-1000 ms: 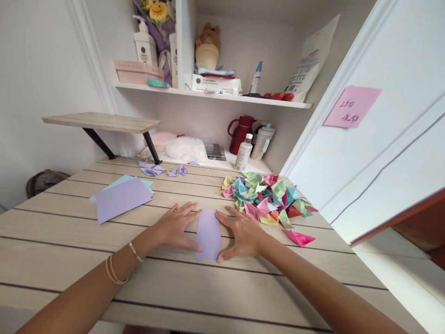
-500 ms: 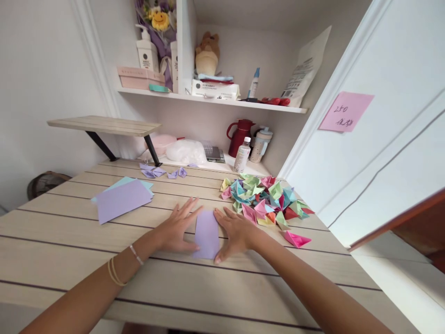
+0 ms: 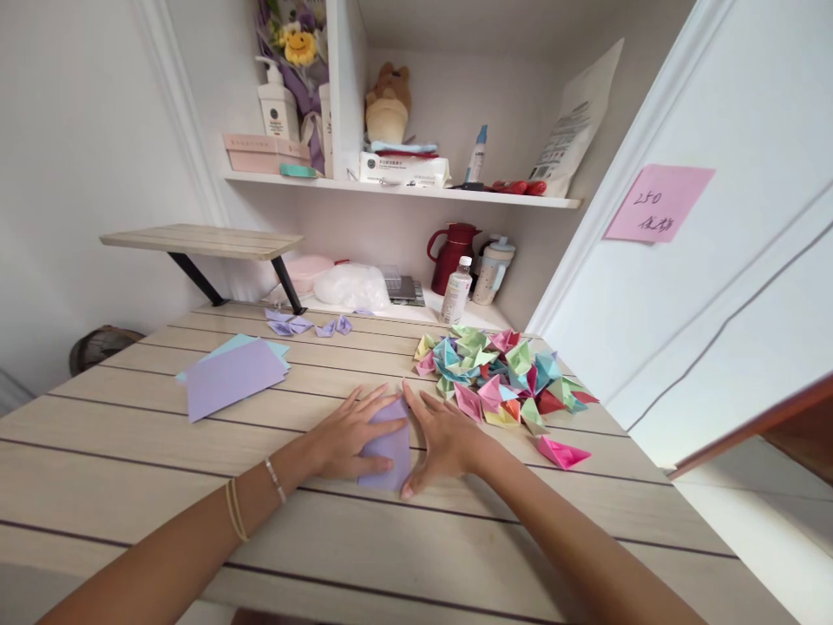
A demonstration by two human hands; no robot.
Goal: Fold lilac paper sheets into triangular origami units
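A folded sheet of purple paper point(image 3: 389, 447) lies flat on the wooden table point(image 3: 364, 555) in front of me. My left hand point(image 3: 351, 434) rests over its left half, fingers stretched out across the paper. Along the right edge of the sheet is my right hand point(image 3: 446, 438), with its thumb and fingertips touching that edge and the fingers spread. To the right, a heap of folded paper boats point(image 3: 488, 365) in many colours sits on the table. One pink paper boat point(image 3: 563, 452) lies apart from the heap.
Loose purple sheets point(image 3: 234, 378) lie over light blue paper point(image 3: 277, 349) at the left. Small purple folded pieces point(image 3: 290, 325) sit at the back, near a raised wooden shelf point(image 3: 201, 240). Behind the heap stand a plastic bottle point(image 3: 456, 293) and a dark red jug point(image 3: 452, 260).
My left hand has slid right, from beside the paper's left edge to over the paper. My right hand has stayed at the right edge. The view has shifted slightly.
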